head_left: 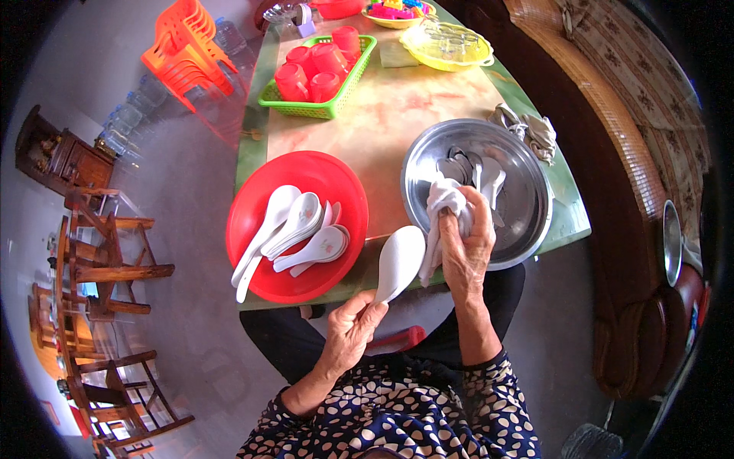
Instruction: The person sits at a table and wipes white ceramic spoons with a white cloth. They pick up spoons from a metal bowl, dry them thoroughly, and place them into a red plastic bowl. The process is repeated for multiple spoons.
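My left hand (350,330) is closed round the handle of a white rice paddle (401,260), its broad, speckled head tilted up in front of the table edge. Bunched in my right hand (466,249) is a white cloth (443,203), part of it hanging down beside the paddle; the two are apart. That hand is over the near left rim of a steel basin (529,229), where several spoons (493,177) lie. To the left, a red basin (348,191) holds white ladles (277,210) and a stack of soup spoons with flower prints (323,245).
A green basket (336,107) of red mugs (327,60) stands farther back on the marble-look table (405,107). Beyond it are a yellow basket (459,53) and a bowl of colourful toys. Grey cloths (535,134) lie at the right edge. Orange stools (183,53) are stacked left.
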Available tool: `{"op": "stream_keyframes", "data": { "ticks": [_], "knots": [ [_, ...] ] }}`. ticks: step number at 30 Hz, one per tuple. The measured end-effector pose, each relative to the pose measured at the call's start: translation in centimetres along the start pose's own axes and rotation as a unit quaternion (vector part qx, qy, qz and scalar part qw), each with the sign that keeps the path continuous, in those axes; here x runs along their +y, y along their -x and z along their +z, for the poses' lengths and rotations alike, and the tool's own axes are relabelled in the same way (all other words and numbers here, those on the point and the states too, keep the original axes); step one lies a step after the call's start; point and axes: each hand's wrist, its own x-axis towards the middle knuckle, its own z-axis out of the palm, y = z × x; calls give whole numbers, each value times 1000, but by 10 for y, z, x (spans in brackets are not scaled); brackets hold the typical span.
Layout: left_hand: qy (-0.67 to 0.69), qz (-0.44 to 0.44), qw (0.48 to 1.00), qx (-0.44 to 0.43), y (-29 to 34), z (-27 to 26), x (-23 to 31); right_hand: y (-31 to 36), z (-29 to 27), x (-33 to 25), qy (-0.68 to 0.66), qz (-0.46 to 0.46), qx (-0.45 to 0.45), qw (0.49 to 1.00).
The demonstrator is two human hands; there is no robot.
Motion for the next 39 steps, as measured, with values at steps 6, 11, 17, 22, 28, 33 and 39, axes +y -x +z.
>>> {"op": "stream_keyframes", "data": {
  "ticks": [6,11,17,22,28,33,39],
  "knots": [
    [3,-39,999,37,-2,7,4,29,8,16,64,-207,-91,972],
    [51,-72,996,11,-1,3,0,55,11,21,113,-302,-143,936],
    [41,-22,999,27,0,10,-2,73,10,21,152,-315,-181,919],
    [32,-32,999,10,4,9,1,45,16,8,126,-297,-109,940],
    [40,-57,997,-14,10,7,0,16,13,8,-32,-33,-147,988],
    [167,-107,979,-33,7,6,5,29,14,16,29,-161,-124,979],
    [253,-137,958,-11,2,7,4,62,7,26,139,-274,-142,941]
  ]
}}
